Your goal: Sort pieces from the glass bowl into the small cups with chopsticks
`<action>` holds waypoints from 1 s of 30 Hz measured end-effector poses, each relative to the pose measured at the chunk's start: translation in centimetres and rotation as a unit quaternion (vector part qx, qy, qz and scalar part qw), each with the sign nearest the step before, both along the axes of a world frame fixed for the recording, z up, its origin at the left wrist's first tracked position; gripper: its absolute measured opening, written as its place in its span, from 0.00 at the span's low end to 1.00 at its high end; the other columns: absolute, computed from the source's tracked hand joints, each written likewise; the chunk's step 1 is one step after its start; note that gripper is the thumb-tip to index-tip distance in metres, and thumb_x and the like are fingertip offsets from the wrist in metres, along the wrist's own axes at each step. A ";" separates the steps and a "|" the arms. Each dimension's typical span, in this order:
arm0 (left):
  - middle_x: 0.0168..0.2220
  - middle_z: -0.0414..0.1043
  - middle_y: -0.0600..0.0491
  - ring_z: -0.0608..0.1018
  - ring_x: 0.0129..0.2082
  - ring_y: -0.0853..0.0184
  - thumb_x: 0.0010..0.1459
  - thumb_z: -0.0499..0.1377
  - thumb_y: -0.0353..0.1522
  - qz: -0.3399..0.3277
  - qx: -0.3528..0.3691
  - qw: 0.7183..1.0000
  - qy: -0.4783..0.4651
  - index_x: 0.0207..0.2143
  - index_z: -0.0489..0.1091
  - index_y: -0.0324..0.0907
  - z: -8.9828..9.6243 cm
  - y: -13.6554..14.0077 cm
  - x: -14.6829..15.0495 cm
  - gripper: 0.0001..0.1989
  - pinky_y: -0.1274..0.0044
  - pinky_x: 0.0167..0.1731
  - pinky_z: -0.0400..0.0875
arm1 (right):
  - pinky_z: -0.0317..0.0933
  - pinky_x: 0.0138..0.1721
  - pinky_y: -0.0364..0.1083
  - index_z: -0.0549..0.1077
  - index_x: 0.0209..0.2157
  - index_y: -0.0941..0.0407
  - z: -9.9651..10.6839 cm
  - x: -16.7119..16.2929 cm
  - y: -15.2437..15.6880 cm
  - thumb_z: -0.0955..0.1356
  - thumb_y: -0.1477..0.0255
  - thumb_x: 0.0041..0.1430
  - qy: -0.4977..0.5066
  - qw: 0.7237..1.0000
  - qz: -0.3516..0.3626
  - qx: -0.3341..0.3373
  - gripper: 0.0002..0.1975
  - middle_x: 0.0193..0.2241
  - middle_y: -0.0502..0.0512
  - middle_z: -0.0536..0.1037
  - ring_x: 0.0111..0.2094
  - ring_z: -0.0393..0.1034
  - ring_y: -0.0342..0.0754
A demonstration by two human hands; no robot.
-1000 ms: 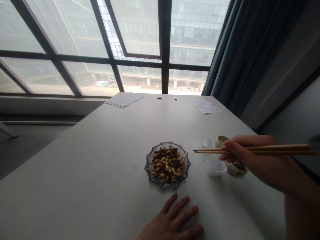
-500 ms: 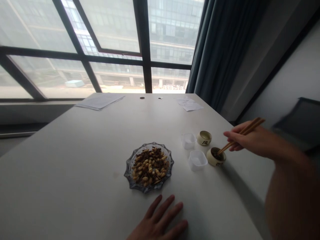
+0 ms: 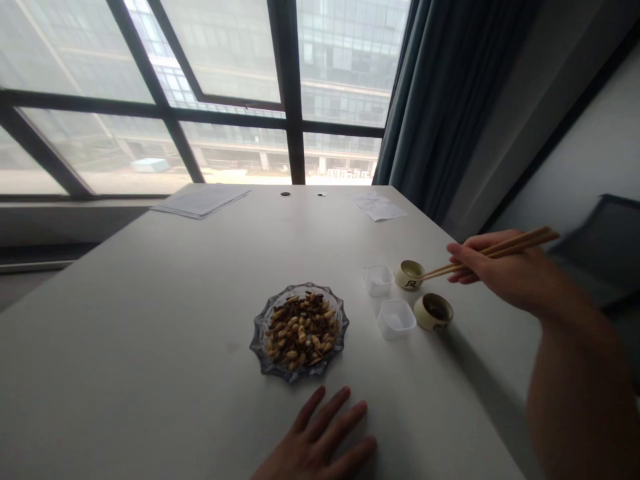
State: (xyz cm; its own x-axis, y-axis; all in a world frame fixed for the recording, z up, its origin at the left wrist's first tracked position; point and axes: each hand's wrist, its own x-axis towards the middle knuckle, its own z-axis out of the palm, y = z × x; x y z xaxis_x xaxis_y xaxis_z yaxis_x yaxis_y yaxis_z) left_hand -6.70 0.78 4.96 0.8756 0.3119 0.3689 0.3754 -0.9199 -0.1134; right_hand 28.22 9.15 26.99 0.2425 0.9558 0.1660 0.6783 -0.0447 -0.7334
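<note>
My right hand [image 3: 493, 267] holds a pair of wooden chopsticks [image 3: 520, 242]. Their tips are at the right rim of the farther cream ceramic cup [image 3: 409, 284], which bears a dark character; whether they touch it I cannot tell. Just in front stands a second such cup [image 3: 425, 321] with a dark inside. To the left of the cups are two small clear plastic boxes, a farther box [image 3: 379, 280] and a nearer box [image 3: 397, 319]. My left hand [image 3: 325, 437] lies with fingers spread on the table, close to a scalloped glass dish [image 3: 257, 340] full of peanuts and seeds [image 3: 303, 331].
The white table [image 3: 165, 320] reaches to the window. Papers [image 3: 203, 202] lie at its far left and more sheets [image 3: 380, 207] at its far right. A dark curtain [image 3: 425, 100] hangs at the right, with a dark chair back [image 3: 600, 233] beyond my arm.
The chopsticks have come out of the nearer cup and swung away from me to the rim of the farther cup, now held flatter. My left hand has stayed in place.
</note>
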 end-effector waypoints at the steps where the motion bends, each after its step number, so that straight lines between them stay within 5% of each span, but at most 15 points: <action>1: 0.71 0.59 0.50 0.60 0.71 0.52 0.65 0.68 0.34 0.004 -0.004 1.000 0.000 0.66 0.66 0.53 0.0 -0.1 0.0 0.29 0.56 0.71 0.45 | 0.77 0.29 0.44 0.81 0.33 0.57 -0.1 -0.6 0.1 0.73 0.58 0.64 0.009 1.000 0.005 0.028 0.16 0.29 0.59 0.86 0.31 0.84 0.54; 6: 0.71 0.58 0.52 0.60 0.71 0.52 0.70 0.62 0.36 0.008 -0.025 1.000 -0.003 0.66 0.66 0.53 -0.1 -0.4 0.2 0.24 0.57 0.70 0.50 | 0.74 0.30 0.44 0.83 0.34 0.55 -1.6 -5.1 0.3 0.72 0.57 0.65 0.049 0.982 0.169 0.061 0.15 0.29 0.55 0.85 0.30 0.82 0.50; 13: 0.71 0.58 0.54 0.60 0.70 0.53 0.73 0.58 0.37 0.017 -0.031 0.999 -0.014 0.67 0.63 0.55 -0.7 -0.7 0.1 0.23 0.57 0.68 0.55 | 0.65 0.36 0.43 0.84 0.37 0.55 -4.4 -9.9 0.8 0.70 0.64 0.69 -0.042 0.913 0.402 0.046 0.12 0.32 0.52 0.84 0.33 0.77 0.46; 18: 0.72 0.58 0.55 0.59 0.71 0.52 0.75 0.54 0.37 0.013 -0.020 1.000 -0.007 0.68 0.63 0.56 -0.6 -0.6 0.1 0.22 0.57 0.68 0.56 | 0.62 0.33 0.43 0.83 0.33 0.55 -4.6 -9.9 0.7 0.69 0.62 0.70 -0.072 0.906 0.416 -0.013 0.15 0.28 0.50 0.82 0.30 0.73 0.44; 24: 0.72 0.58 0.54 0.62 0.69 0.52 0.73 0.58 0.38 0.017 -0.011 1.000 -0.001 0.68 0.63 0.56 -0.5 -0.7 0.1 0.23 0.57 0.67 0.59 | 0.62 0.32 0.43 0.83 0.34 0.55 -4.6 -10.0 0.6 0.69 0.63 0.70 -0.042 0.936 0.347 0.029 0.15 0.29 0.51 0.83 0.30 0.75 0.45; 30: 0.72 0.58 0.54 0.64 0.69 0.52 0.73 0.58 0.39 0.018 -0.009 1.000 -0.004 0.67 0.65 0.56 -0.5 -0.6 0.1 0.22 0.57 0.67 0.59 | 0.65 0.36 0.43 0.82 0.35 0.55 -5.9 -11.1 0.6 0.68 0.61 0.71 -0.010 0.914 0.406 0.004 0.16 0.32 0.51 0.83 0.34 0.76 0.46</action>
State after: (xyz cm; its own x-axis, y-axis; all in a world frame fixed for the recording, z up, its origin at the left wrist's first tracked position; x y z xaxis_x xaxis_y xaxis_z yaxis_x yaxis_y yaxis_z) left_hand -6.55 0.20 4.42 0.8609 0.3493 0.3700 0.4086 -0.9079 -0.0936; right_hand 17.13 9.74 21.09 -0.5501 0.8174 0.1710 0.4986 0.4857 -0.7180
